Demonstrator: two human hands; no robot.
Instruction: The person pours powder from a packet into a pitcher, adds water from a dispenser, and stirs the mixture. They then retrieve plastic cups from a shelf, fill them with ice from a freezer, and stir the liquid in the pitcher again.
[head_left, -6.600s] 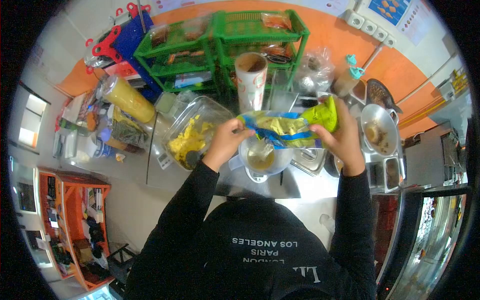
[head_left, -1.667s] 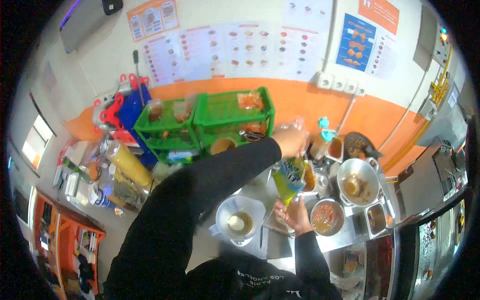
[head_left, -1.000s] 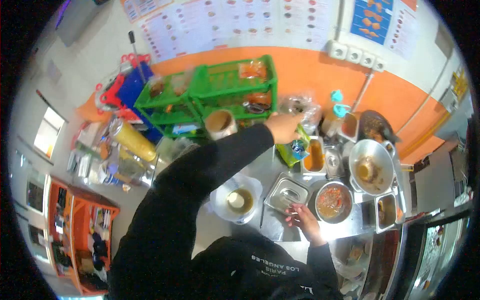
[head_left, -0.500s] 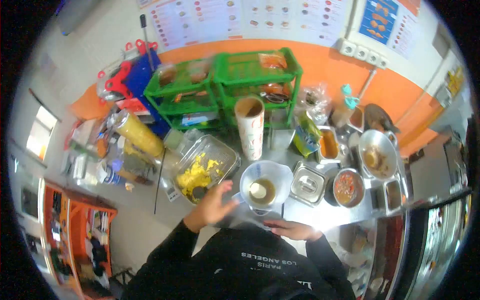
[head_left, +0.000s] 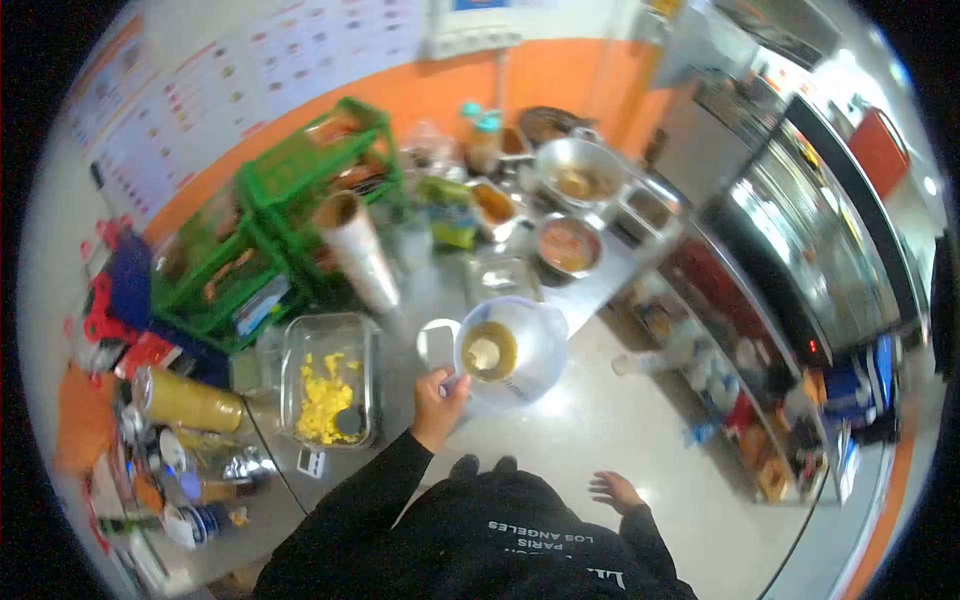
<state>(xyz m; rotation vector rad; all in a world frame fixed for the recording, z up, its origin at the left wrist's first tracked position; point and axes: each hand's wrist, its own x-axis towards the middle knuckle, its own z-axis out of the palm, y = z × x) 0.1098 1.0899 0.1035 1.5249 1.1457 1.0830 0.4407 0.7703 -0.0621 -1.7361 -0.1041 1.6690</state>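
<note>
My left hand (head_left: 440, 408) is closed around the handle of a translucent plastic measuring jug (head_left: 540, 350). Inside the jug is a brownish liquid with a pale lump in it. The jug is at the counter's front edge, partly over the floor as seen from above. My right hand (head_left: 615, 492) hangs low over the floor, fingers apart, holding nothing. Left of the jug stands a clear rectangular container (head_left: 373, 385) with yellow crumbled food (head_left: 325, 400) and a dark round object in it. Beside the jug lies a white rounded object (head_left: 437, 341) whose kind I cannot make out.
Behind the jug are a lidded steel container (head_left: 500, 283), a bowl of reddish food (head_left: 568, 246) and a larger metal bowl (head_left: 612, 180). A tall roll (head_left: 360, 255) stands before green racks (head_left: 310, 165). A glass display case (head_left: 810, 240) and loaded shelves (head_left: 715, 360) are at right.
My left hand has taken the jug by its handle and moved it toward the counter's edge. The right hand has moved away from my body, fingers spreading. My view has turned right.
</note>
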